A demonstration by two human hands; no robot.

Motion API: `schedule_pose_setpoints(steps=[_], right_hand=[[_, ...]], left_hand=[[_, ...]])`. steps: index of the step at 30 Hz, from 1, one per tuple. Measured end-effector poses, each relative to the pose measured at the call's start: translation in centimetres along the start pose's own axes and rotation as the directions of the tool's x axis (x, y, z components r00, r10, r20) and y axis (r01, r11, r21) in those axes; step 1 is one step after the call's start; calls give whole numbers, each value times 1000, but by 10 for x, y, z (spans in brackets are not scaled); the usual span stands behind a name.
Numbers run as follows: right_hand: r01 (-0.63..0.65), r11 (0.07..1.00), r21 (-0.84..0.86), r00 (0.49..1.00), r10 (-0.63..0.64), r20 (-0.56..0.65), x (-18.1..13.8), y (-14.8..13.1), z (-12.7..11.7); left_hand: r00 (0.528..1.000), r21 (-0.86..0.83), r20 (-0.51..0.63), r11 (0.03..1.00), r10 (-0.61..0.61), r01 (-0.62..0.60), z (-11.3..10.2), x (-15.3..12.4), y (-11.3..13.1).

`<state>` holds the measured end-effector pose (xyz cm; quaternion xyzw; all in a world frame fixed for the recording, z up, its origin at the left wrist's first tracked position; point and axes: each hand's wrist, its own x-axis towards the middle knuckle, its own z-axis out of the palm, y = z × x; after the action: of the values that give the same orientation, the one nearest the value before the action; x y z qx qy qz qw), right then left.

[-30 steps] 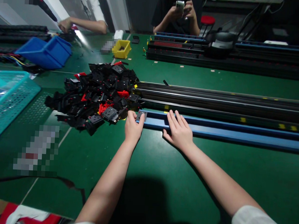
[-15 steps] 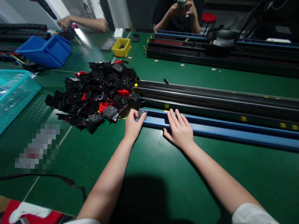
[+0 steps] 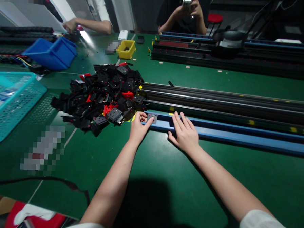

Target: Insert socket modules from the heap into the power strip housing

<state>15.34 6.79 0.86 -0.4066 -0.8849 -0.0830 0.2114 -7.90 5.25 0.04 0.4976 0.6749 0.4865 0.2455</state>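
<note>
A long blue channel rail [image 3: 224, 133] lies across the green table. At its left end a flat black socket module [image 3: 152, 118] with small holes sits in the channel. My left hand [image 3: 138, 128] is closed at that end, thumb pressed on the module and fingers curled behind it. Farther right, my right hand [image 3: 185, 133] rests over the rail with its fingers stretched out, holding nothing. Just left of the rail is a heaped pile of similar black modules [image 3: 102, 87], with some red pieces [image 3: 110, 108] among them.
Several dark rails [image 3: 219, 100] lie behind the blue one. At the left are a turquoise basket [image 3: 17, 103] and a blue bin [image 3: 52, 54]; a yellow bin [image 3: 126, 49] stands farther back. Across the table, one person [image 3: 184, 13] holds a phone and another's arm [image 3: 92, 25] reaches in.
The black module has slid a little to the right along the blue rail, pushed by my left thumb. My right hand stays on the rail. The whole view has shifted slightly.
</note>
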Motion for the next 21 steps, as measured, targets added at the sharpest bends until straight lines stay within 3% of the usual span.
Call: schedule_pose_setpoints(steps=[4,6,9,13,21], right_hand=[[7,1000,10,1000,-7,0,1,-8,2],[102,994,41,994,-103,20,3,-18,4],[192,975,110,978,-200,66,7,-39,9],[200,971,130,974,-212,85,12,-57,14],[199,972,123,974,-210,84,6,-44,8]], left_hand=[[996,35,72,998,59,-61,-1,-1,3],[996,44,65,997,64,-67,-1,0,2],[999,-20,-17,999,48,-48,-2,2,-1],[992,-122,-123,992,-4,-11,-3,5,-7],[991,-149,-131,989,-6,-14,-3,5,-8]])
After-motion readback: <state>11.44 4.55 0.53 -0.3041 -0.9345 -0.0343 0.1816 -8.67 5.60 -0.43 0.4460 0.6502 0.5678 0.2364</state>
